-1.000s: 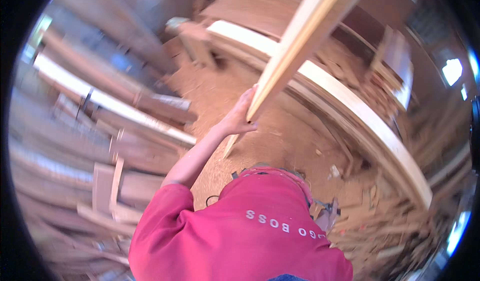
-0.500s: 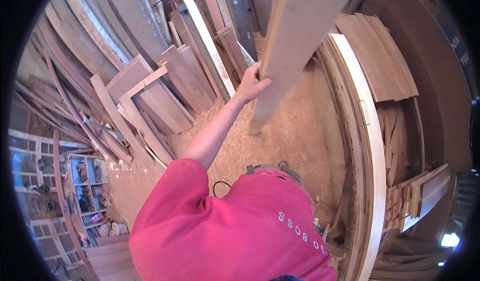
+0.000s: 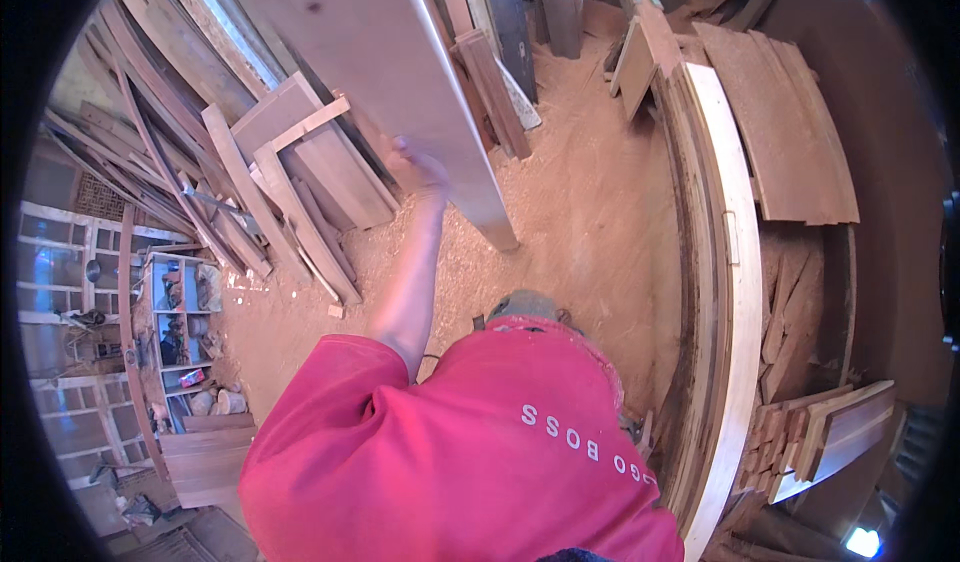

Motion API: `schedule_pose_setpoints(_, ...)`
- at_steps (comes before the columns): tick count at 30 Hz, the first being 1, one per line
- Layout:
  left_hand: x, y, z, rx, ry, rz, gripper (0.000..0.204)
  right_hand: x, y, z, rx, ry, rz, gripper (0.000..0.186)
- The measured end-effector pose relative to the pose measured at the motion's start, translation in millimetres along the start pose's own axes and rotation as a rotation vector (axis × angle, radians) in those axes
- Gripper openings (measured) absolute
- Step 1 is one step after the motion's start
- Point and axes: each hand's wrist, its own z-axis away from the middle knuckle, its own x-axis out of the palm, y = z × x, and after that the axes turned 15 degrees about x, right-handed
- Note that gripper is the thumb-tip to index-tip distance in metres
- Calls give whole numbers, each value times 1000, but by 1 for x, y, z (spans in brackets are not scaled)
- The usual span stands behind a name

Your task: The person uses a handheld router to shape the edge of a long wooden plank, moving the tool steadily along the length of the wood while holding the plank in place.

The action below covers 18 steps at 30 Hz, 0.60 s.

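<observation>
In a red short sleeve, my left arm reaches forward to a long, wide plank (image 3: 400, 52) of pale wood with a dark knot. My left hand (image 3: 418, 170) is closed on the plank's left edge, slightly smeared by motion. The plank stands tilted, its lower end at the sawdust-covered floor and its upper part running out of view at the top left. My right hand is out of view. Just left of the plank, a wooden frame piece (image 3: 310, 122) and a flat panel (image 3: 335, 177) lean among other boards.
Long boards (image 3: 715, 262) stand in a row on the right, beside wide brown sheets (image 3: 785, 122). Stacked short timber (image 3: 840, 432) lies at the lower right. Curved strips (image 3: 150, 142) and a cluttered shelf (image 3: 170, 312) line the left. Sawdust (image 3: 590, 222) covers the floor.
The plank's upper part has swung from the upper right to the upper left, its lower end staying nearly in place. My left hand has moved left with it.
</observation>
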Motion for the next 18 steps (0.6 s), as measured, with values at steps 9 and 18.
schedule_pose_setpoints(9,-110,18,-110,-79,339,-86,92,11,10,-10,8,30,47,103)
schedule_pose_setpoints(18,-172,-49,-265,-57,290,-75,107,62,89,0,5,22,162,105)
